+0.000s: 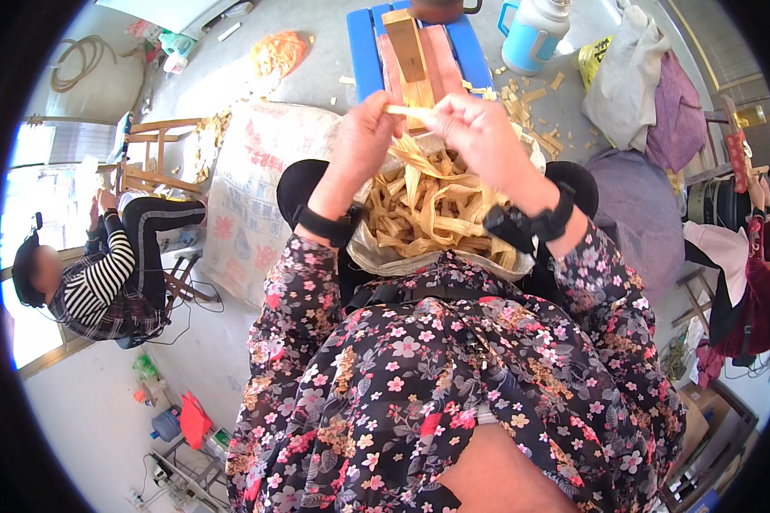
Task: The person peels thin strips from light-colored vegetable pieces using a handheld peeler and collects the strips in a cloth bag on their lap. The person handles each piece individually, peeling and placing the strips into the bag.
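Note:
Between my hands a short pale yellow strip (pixel 405 111), dried and leaf-like, is stretched level. My left hand (pixel 367 128) pinches one end of it, and the fingers of my right hand (pixel 471 128) grip the other. Below them, on my lap, a white woven sack (pixel 362 255) lies open with its rim rolled down. Many folded, dried yellow strips (pixel 439 205) fill it, some long and loose on top. Just beyond my hands, a blue plastic stool (pixel 364 58) carries a pinkish board (pixel 437 48) and a wooden block (pixel 404 45).
A light blue thermos (pixel 531 38) stands right of the stool, near scattered yellow scraps (pixel 539 131). A printed woven sack (pixel 250 205) lies left of my knees; a purple-grey sack (pixel 635 218) sits at right. One person (pixel 102 276) sits at left, another (pixel 754 282) at far right.

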Demonstrator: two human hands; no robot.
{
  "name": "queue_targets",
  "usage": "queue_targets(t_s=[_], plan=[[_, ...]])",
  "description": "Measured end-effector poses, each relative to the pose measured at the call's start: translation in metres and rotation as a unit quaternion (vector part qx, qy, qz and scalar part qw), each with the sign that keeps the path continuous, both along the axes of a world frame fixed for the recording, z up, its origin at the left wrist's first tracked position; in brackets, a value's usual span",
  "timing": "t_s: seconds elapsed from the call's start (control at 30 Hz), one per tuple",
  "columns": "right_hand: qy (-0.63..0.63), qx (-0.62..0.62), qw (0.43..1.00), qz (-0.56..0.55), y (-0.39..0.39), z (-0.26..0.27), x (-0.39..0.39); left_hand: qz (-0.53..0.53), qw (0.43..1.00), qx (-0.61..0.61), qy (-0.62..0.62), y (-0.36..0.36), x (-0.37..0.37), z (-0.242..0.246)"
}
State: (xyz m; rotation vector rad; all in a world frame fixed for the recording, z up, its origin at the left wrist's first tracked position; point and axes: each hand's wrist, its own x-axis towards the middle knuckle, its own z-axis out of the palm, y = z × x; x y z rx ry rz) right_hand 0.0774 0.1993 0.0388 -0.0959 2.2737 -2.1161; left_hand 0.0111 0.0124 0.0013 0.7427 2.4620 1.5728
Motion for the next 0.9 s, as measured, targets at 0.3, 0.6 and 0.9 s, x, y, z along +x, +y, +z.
queue_targets(t_s=[0.3,0.6,0.9], plan=[[-0.041,0.046,0.997,-0.052,0.028,-0.044,-0.043,0.072,0.978,0.065,-0.186,0.010,-0.014,-0.001],[0.017,0.073,0.991,-0.107,0.023,-0.062,-0.074,0.105,0.990,-0.028,-0.095,0.019,-0.043,-0.025],[-0.066,0.279,0.951,-0.112,0.035,-0.085,-0.055,0.112,0.970,-0.216,0.001,0.000,-0.006,-0.032]])
